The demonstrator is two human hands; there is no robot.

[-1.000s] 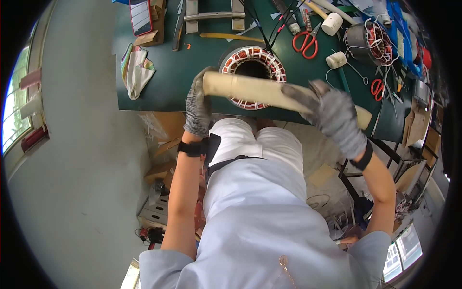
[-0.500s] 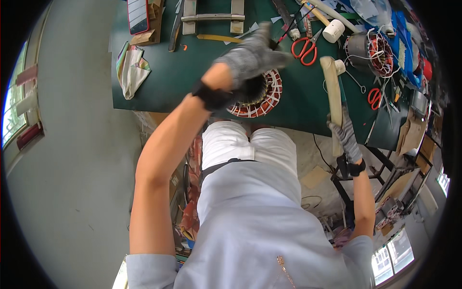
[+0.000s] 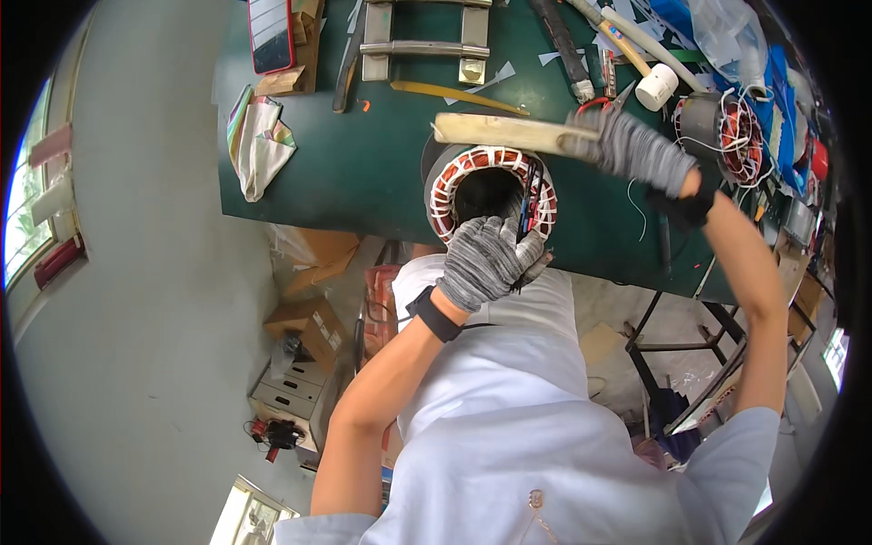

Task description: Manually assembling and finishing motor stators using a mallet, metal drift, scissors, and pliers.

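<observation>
A motor stator (image 3: 440,207), a grey ring with copper windings laced in white cord, stands near the front edge of the green table with its dark bore facing up. My gloved left hand (image 3: 490,262) is closed over its near rim, fingers at the bore. Dark, red and blue lead wires (image 3: 530,204) run along the ring's right side to that hand's thumb. In my gloved right hand (image 3: 636,150), slightly blurred, is a flat wooden bat (image 3: 500,133). It lies sideways across the stator's far side; whether it touches the windings I cannot tell.
A white-headed mallet (image 3: 656,87) and a second wound stator (image 3: 718,132) are at the right. Farther back stands a metal frame (image 3: 425,48). A phone (image 3: 272,36), a cloth (image 3: 261,145) and a yellow strip (image 3: 459,97) lie on the green table (image 3: 354,182).
My left hand has come down from above the stator to its near rim. My right hand has swung the wooden bat from the table's right side to the stator, turning it sideways.
</observation>
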